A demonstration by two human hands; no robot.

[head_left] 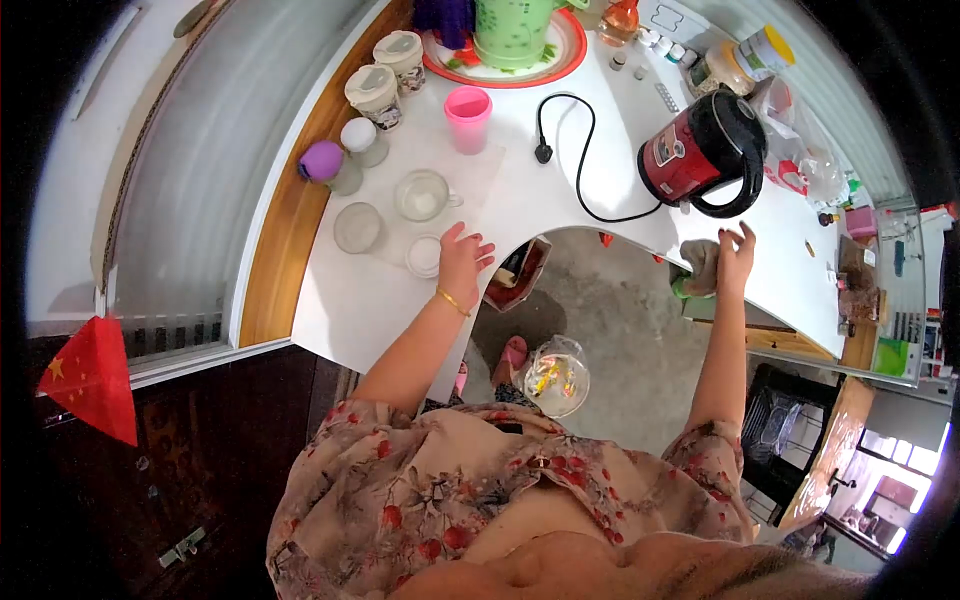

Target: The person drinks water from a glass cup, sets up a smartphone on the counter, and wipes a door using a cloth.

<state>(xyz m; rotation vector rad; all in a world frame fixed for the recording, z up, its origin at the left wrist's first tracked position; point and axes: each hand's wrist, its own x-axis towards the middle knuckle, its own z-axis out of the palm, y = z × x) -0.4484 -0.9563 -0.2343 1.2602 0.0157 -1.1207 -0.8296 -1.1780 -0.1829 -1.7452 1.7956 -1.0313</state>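
My left hand (466,262) is over the white counter (330,300), fingers apart and holding nothing, just right of a small white round lid or dish (424,256). Above it stand a glass mug (422,195) and a glass jar (359,228). My right hand (735,258) is at the counter's inner edge, fingers spread, beside a grey-green cloth (700,268). Whether its fingers touch the cloth I cannot tell. A red and black electric kettle (690,150) stands beyond that hand, its black cord and plug (543,153) lying on the counter.
A pink cup (468,120), two lidded tubs (373,97), a purple-topped jar (322,161) and a red-rimmed tray (575,50) with a green pitcher (510,35) stand farther back. Jars and bags line the right wall. A bin (558,376) stands on the floor below.
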